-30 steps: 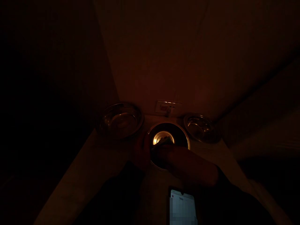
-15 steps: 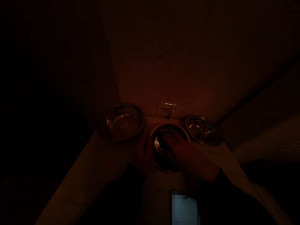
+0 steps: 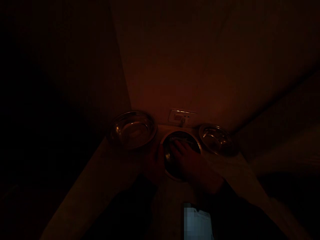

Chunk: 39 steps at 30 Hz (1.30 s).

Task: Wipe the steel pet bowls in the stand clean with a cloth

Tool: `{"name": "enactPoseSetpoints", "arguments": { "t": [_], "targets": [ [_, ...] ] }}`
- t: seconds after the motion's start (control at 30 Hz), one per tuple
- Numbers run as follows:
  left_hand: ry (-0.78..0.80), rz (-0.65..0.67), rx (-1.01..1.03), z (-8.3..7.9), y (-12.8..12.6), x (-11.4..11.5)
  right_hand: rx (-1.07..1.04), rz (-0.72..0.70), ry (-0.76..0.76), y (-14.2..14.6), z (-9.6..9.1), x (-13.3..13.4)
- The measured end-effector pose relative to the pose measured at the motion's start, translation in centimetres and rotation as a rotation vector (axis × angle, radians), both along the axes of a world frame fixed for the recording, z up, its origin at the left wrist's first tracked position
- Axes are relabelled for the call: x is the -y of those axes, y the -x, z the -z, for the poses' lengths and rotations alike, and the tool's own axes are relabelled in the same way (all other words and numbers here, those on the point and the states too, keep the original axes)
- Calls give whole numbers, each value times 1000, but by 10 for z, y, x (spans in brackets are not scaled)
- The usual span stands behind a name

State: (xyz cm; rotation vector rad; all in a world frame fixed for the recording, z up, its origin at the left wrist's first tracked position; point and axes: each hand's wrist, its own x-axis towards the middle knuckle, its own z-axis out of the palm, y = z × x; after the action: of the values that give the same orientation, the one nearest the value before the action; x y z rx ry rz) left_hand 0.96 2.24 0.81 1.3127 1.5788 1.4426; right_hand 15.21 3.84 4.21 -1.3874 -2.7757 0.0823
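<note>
A round metal bowl (image 3: 183, 132) stands in the middle of the table, its inside dark. At its left rim is my left hand (image 3: 153, 163), closed around the edge and barely visible in the gloom. My right hand (image 3: 188, 161) reaches into the bowl from the right, with its fingers bent down against the inside. A faint pale streak shows by these fingertips; what the fingers hold, if anything, is too dark to make out. Dark sleeves cover both forearms.
A wide, shallow metal bowl (image 3: 132, 146) sits at the back left of the table (image 3: 72, 196), and a smaller metal bowl (image 3: 216, 128) at the back right. Behind them a wall socket (image 3: 178, 116) holds a plug. A lit, blurred-out screen (image 3: 197, 223) lies near the front.
My right hand has shifted slightly left and up inside the bowl. The left hand stays at the rim. The view has moved a little, and the scene looks darker.
</note>
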Motion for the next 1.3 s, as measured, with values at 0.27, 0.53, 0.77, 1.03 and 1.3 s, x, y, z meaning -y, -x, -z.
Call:
{"name": "enactPoseSetpoints", "arguments": {
  "t": [0.27,0.53,0.77,1.03,1.3],
  "targets": [
    [96,-106,35,3,2,-4,-26,-242,175,-5,-15,10],
    [32,-17,-15,4,0,-1,-60,-34,-11,-5,-1,0],
    [9,-18,-15,5,1,-2,-75,-99,21,-4,-1,4],
    [44,-52,16,11,4,-5,-144,-341,342,-8,-21,10],
    [72,-33,16,5,3,-4,-150,-135,79,-8,1,-1]
  ]
}}
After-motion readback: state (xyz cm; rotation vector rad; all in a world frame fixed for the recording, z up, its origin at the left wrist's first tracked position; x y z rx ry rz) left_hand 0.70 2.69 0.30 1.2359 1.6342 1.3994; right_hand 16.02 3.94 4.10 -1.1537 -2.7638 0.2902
